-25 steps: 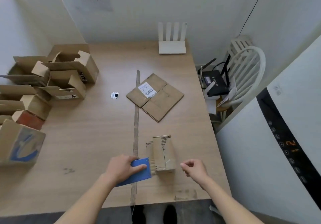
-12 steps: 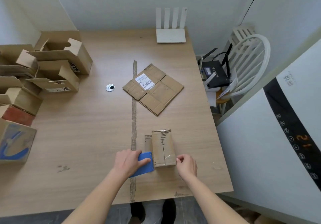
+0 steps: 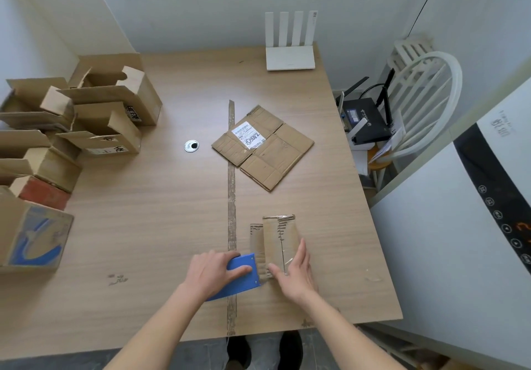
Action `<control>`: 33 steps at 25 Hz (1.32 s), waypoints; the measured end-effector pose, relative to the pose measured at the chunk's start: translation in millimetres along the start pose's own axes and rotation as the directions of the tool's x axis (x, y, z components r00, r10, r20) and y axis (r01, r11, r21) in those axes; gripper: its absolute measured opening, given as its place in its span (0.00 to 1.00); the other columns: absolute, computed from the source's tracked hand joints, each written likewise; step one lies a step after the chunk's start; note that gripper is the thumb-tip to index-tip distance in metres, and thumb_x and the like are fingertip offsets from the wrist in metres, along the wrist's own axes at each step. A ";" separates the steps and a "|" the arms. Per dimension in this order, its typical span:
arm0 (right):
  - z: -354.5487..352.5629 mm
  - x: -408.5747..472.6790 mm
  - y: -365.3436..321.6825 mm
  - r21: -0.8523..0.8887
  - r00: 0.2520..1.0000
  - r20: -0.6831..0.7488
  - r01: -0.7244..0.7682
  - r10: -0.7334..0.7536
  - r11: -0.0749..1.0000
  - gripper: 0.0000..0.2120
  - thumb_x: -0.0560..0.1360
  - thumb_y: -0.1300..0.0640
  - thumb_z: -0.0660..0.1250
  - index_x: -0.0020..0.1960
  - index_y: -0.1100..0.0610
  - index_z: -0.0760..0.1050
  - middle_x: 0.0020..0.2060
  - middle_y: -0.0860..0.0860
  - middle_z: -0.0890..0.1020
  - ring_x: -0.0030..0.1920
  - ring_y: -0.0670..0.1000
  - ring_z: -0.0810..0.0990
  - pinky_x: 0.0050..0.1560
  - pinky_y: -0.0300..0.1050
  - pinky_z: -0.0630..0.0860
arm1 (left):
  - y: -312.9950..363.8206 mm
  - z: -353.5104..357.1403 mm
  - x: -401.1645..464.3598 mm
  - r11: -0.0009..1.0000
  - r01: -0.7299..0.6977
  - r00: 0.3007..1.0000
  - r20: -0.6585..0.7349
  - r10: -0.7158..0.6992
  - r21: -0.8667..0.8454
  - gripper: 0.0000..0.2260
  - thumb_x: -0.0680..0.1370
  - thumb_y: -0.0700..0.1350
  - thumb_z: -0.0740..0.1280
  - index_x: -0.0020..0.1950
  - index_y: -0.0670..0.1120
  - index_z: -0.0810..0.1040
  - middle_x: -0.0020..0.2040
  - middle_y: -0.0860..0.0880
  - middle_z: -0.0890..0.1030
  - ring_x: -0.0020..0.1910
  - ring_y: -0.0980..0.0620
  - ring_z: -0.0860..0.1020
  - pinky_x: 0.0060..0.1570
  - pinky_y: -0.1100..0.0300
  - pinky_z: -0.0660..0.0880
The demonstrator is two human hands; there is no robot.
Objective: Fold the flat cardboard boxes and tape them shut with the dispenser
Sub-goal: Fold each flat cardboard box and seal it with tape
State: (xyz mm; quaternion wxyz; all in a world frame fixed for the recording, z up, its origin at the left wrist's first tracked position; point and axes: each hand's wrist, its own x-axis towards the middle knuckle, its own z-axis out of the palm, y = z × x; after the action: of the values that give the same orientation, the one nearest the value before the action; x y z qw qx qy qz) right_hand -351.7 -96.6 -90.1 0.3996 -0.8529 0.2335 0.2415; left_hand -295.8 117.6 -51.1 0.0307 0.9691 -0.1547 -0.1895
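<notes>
Folded box point(image 3: 277, 243) under flat right hand point(image 3: 296, 273), blue dispenser point(image 3: 240, 276) in left hand's point(image 3: 212, 272) grip alongside.

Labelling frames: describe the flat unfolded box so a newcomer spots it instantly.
On the wooden table, look right of the long worn strip running down its middle, toward the far half. The flat cardboard box lies there alone, turned diamond-wise; unlike the open boxes stacked at the left edge, it is collapsed and carries a white shipping label.

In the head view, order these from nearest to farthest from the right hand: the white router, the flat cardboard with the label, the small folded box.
1. Small folded box: under the right hand, touching.
2. Flat cardboard: mid-table, beyond the box.
3. White router: far edge, by the wall.
</notes>
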 end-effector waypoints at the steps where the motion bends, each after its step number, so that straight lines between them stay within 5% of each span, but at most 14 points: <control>1: -1.3 1.4 -0.9 0.008 1.000 0.013 -0.004 0.004 1.000 0.55 0.76 0.36 0.68 0.80 0.54 0.29 0.82 0.55 0.45 0.81 0.56 0.54 0.77 0.52 0.59 | -5.9 -2.5 -2.9 1.000 -0.001 1.000 0.016 0.001 -0.003 0.28 0.74 0.76 0.55 0.68 0.65 0.74 0.50 0.53 0.85 0.47 0.50 0.81 0.36 0.57 0.68; 7: -2.0 2.4 -3.9 -0.019 1.000 0.028 0.010 -0.010 1.000 0.54 0.76 0.37 0.68 0.80 0.51 0.29 0.82 0.52 0.45 0.80 0.54 0.57 0.74 0.55 0.64 | -12.6 -3.0 -6.0 0.998 -0.047 0.998 0.036 0.046 0.042 0.30 0.73 0.77 0.53 0.68 0.64 0.74 0.48 0.55 0.85 0.45 0.52 0.81 0.34 0.57 0.67; 11: 0.3 -0.4 -4.0 -0.043 0.999 0.037 0.018 -0.017 0.999 0.54 0.76 0.36 0.67 0.81 0.50 0.30 0.82 0.50 0.45 0.80 0.54 0.58 0.73 0.56 0.65 | -0.5 3.4 -2.6 0.982 -0.039 0.999 0.035 0.033 0.185 0.34 0.71 0.77 0.46 0.56 0.55 0.79 0.39 0.52 0.81 0.38 0.49 0.78 0.33 0.57 0.65; 15: 3.6 -0.6 -4.9 -0.026 1.000 -0.004 0.014 -0.014 1.000 0.54 0.76 0.37 0.68 0.81 0.50 0.30 0.82 0.51 0.48 0.79 0.54 0.60 0.72 0.54 0.67 | 38.6 9.4 10.5 0.957 -0.005 1.000 0.024 -0.002 0.292 0.23 0.79 0.70 0.54 0.46 0.52 0.75 0.45 0.50 0.83 0.42 0.48 0.80 0.34 0.55 0.63; 18: 0.9 -2.3 -1.3 -0.024 1.000 0.007 0.003 -0.002 1.000 0.55 0.76 0.36 0.68 0.80 0.50 0.29 0.82 0.52 0.46 0.80 0.54 0.58 0.74 0.55 0.66 | 46.7 12.8 12.3 0.955 0.041 0.995 0.073 -0.065 0.294 0.16 0.82 0.61 0.60 0.52 0.51 0.79 0.51 0.49 0.84 0.50 0.47 0.83 0.39 0.55 0.67; 21: 0.1 -5.1 0.5 -0.029 1.000 0.010 0.029 -0.029 0.999 0.55 0.76 0.36 0.68 0.80 0.49 0.29 0.82 0.51 0.45 0.80 0.54 0.57 0.74 0.56 0.65 | 18.1 35.4 -0.1 0.973 0.227 0.974 -0.035 -0.226 0.037 0.17 0.79 0.64 0.64 0.52 0.51 0.79 0.33 0.50 0.81 0.30 0.47 0.81 0.28 0.60 0.67; 23: -0.7 -4.1 -3.9 -0.019 1.000 0.011 0.014 -0.013 1.000 0.55 0.75 0.36 0.67 0.80 0.49 0.27 0.82 0.52 0.45 0.80 0.55 0.58 0.75 0.55 0.65 | -5.8 58.1 -7.1 0.964 0.266 0.958 -0.110 -0.265 -0.005 0.19 0.77 0.61 0.69 0.60 0.50 0.76 0.27 0.50 0.75 0.23 0.46 0.74 0.23 0.61 0.66; 25: 2.0 -9.2 -8.4 -0.120 0.995 -0.082 0.051 -0.061 0.991 0.55 0.75 0.36 0.65 0.79 0.52 0.25 0.82 0.55 0.47 0.79 0.56 0.60 0.75 0.52 0.64 | -20.0 71.8 -12.8 0.962 0.273 0.951 -0.149 -0.270 0.000 0.27 0.73 0.53 0.75 0.69 0.50 0.70 0.31 0.47 0.74 0.26 0.44 0.74 0.26 0.56 0.67; 29: 14.0 -9.5 -10.4 -0.341 0.939 -0.186 0.214 -0.289 0.915 0.49 0.77 0.36 0.57 0.80 0.54 0.28 0.81 0.57 0.47 0.77 0.56 0.60 0.76 0.49 0.61 | -30.4 77.0 -13.3 0.948 0.318 0.942 -0.119 -0.314 0.013 0.28 0.80 0.50 0.64 0.80 0.53 0.62 0.46 0.46 0.78 0.40 0.43 0.79 0.39 0.51 0.71; 33: 22.7 -4.6 -1.6 -0.408 0.944 -0.139 0.219 -0.298 0.886 0.49 0.76 0.32 0.53 0.81 0.56 0.30 0.82 0.58 0.45 0.79 0.57 0.58 0.75 0.52 0.62 | -26.1 84.0 -10.2 0.949 0.316 0.938 -0.149 -0.314 -0.007 0.30 0.74 0.51 0.73 0.74 0.46 0.72 0.39 0.43 0.78 0.36 0.40 0.78 0.39 0.49 0.73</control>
State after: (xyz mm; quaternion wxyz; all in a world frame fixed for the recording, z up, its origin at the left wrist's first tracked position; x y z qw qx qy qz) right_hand -359.5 -76.8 -99.3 0.2267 -0.9581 0.1035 0.1411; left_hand -328.9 145.5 -128.3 0.0033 0.9930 0.0034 -0.1182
